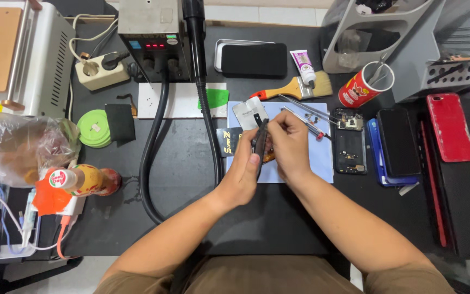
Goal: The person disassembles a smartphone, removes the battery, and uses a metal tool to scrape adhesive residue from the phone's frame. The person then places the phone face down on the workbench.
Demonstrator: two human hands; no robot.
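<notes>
Dark phone (pixel 260 142): held on edge between both hands above a pale blue mat (pixel 322 163), mid-bench. Left hand (pixel 244 173) clasps its lower end; right hand (pixel 288 147) pinches its upper side. Behind: white panel (pixel 249 113), tweezers (pixel 305 109), paintbrush (pixel 295 87). Right: opened phone chassis (pixel 350 149), black phone (pixel 398 141), red case (pixel 451 126). Left: black hose (pixel 150 158), crossing the bench beside the hands.
</notes>
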